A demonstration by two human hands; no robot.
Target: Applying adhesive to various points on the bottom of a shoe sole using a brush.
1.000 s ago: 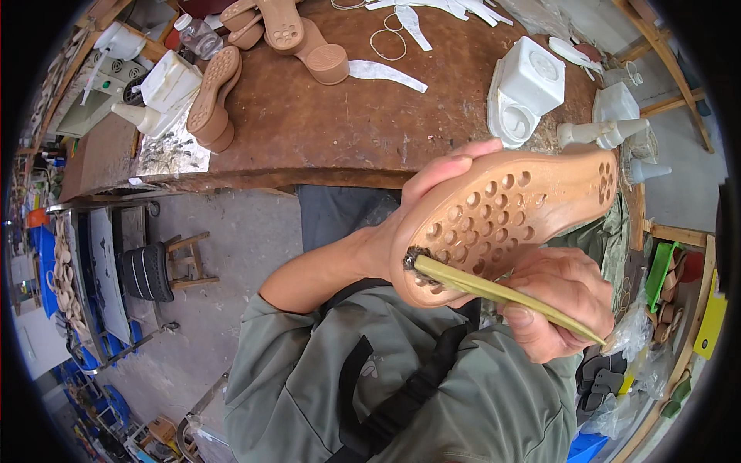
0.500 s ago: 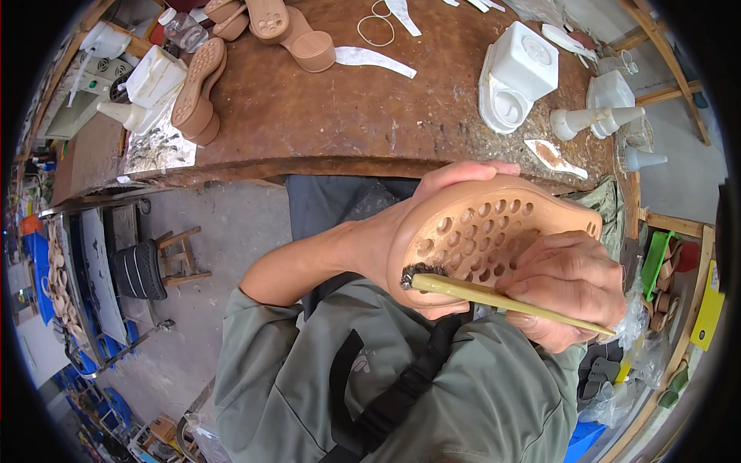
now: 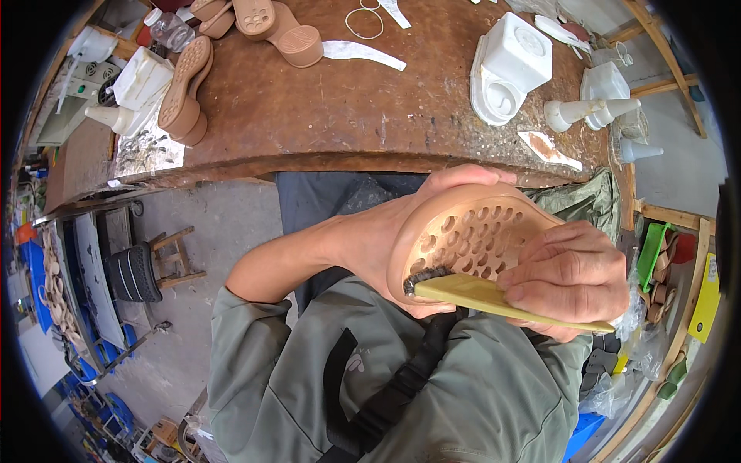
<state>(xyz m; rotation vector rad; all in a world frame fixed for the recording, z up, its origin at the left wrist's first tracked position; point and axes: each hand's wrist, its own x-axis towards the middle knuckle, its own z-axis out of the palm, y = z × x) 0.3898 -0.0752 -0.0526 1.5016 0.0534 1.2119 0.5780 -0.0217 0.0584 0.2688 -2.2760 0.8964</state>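
My left hand [image 3: 378, 239] is wrapped round a tan shoe sole [image 3: 478, 220] and holds it in front of my body, its pitted face turned up. Rows of round holes cover that face. In my right hand [image 3: 571, 274] is a flat, yellowish brush [image 3: 471, 295], pinched between thumb and fingers. The brush's dark bristles touch the sole's inner rim at the end near my left wrist. My right hand hides the far end of the sole.
Ahead stands a brown worktable [image 3: 370, 108]. More tan soles [image 3: 185, 92] lie at its left, beside a white glue container [image 3: 143, 77]. A white dispenser [image 3: 513, 65] and nozzle bottles [image 3: 571, 114] stand at the right. A stool [image 3: 147, 270] is on the floor to my left.
The brush has turned in my right hand, so its broad side shows more. The sole has tilted slightly. My view has shifted a little, moving the table things leftward.
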